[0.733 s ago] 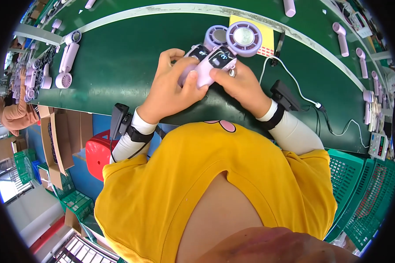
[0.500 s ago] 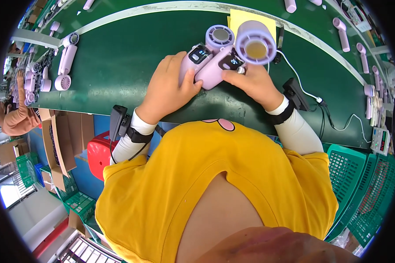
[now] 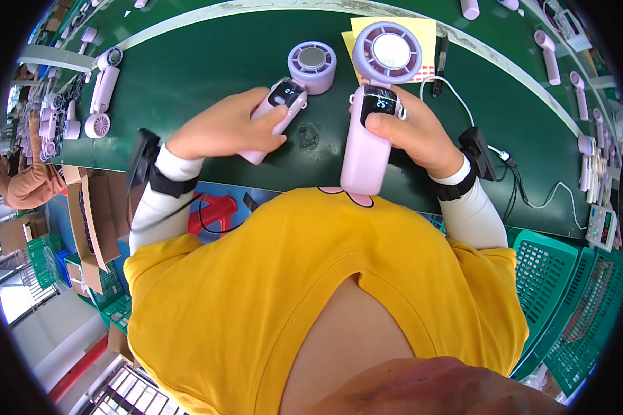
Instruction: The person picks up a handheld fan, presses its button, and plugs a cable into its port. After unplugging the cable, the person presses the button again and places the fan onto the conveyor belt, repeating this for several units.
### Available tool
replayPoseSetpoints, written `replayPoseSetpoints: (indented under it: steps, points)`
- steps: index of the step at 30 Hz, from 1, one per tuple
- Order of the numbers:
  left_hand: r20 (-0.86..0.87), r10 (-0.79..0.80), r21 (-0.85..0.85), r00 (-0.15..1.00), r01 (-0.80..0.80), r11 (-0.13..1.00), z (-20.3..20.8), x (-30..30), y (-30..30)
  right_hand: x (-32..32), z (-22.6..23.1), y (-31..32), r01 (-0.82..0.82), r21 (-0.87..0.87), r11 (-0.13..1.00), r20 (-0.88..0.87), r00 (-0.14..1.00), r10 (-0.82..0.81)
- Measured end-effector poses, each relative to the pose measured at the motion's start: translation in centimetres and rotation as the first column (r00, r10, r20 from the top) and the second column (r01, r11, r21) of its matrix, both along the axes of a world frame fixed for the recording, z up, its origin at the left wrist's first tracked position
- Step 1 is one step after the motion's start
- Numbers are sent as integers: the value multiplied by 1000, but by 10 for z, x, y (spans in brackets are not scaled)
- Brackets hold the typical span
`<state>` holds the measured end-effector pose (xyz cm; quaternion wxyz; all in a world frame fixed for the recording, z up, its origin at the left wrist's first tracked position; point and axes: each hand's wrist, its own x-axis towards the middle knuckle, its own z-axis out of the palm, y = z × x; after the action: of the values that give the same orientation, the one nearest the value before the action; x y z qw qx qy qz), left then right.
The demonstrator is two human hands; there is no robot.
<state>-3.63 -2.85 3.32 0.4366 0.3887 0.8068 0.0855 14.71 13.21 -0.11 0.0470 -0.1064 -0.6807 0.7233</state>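
The right hand point(image 3: 422, 135), curled closed with its thumb beside the lit screen, holds one lilac fan point(image 3: 378, 100), whose foot reaches past the bench's point(image 3: 208, 76) near edge; the left hand point(image 3: 221, 126), curled closed too, grips another lilac fan point(image 3: 289, 92), slanted, slightly farther in; a loosened thumb could drop the nearer fan off that edge; toward the far edge lie yellow paper point(image 3: 423, 34), a dark pen point(image 3: 441, 59) and a white cord point(image 3: 457, 97), which might snag.

Fans point(image 3: 365, 162) are smooth plastic, screens point(image 3: 379, 102) glossy. Tabletop point(image 3: 187, 83) looks smooth, slightly shiny. Shirt point(image 3: 221, 297) is matt cloth, sheets point(image 3: 427, 45) paper.
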Motion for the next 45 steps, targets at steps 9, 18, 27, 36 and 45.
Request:
replayPoseSetpoints:
  steps: [9, 18, 27, 36, 45]
  points:
    - [883, -138, 444, 448, -704, 554, -27, 20, 22, -3, 11, 2, 90, 26, 996, -19, 996, -89]
    - [802, -224, 584, 554, -648, 490, -28, 38, 31, -4, 9, 1, 253, 17, 967, -40, 967, -252]
    - [818, -235, 560, 526, -630, 538, -30, 36, 30, -6, 4, 0, 247, -6, 969, -87, 965, -247]
    - [783, -281, 610, 554, -601, 516, -34, 38, 29, -5, -3, 0, 270, -93, 958, -83, 957, -278]
    - [802, -245, 581, 545, -613, 535, -33, 38, 28, -9, -5, -8, 319, -105, 942, -76, 942, -328]
